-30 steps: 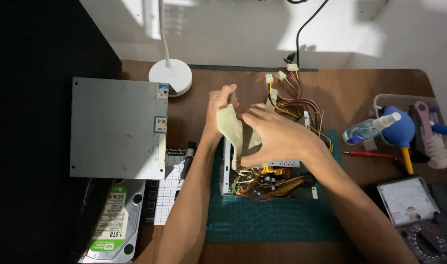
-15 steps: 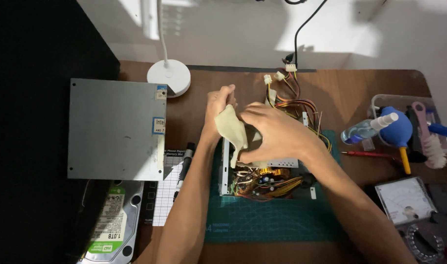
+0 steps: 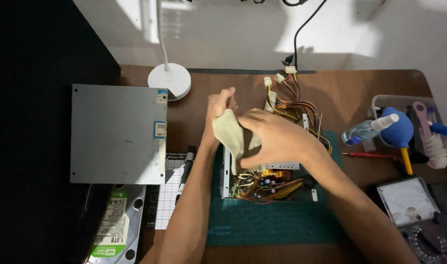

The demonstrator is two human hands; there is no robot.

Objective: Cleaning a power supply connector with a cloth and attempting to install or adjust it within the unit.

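Both hands hold a pale yellowish cloth (image 3: 231,137) above an opened power supply unit (image 3: 262,182). My left hand (image 3: 218,105) pinches the cloth's upper edge. My right hand (image 3: 272,139) grips the cloth from the right, fingers spread over it. The unit sits on a green cutting mat (image 3: 277,225), its circuit board and coils showing. A bundle of coloured wires (image 3: 292,105) with white connectors runs from it toward the back of the desk.
A grey metal cover (image 3: 118,134) lies at left, with a hard drive (image 3: 113,230), a black marker (image 3: 184,168) and a grid pad below it. A white lamp base (image 3: 169,80) stands behind. At right are a spray bottle (image 3: 367,129), blue air blower (image 3: 399,132), red screwdriver, brush and analogue meter (image 3: 406,200).
Both hands shifted the cloth slightly lower over the unit's left side. The view itself has tilted a little. Nothing else moved.
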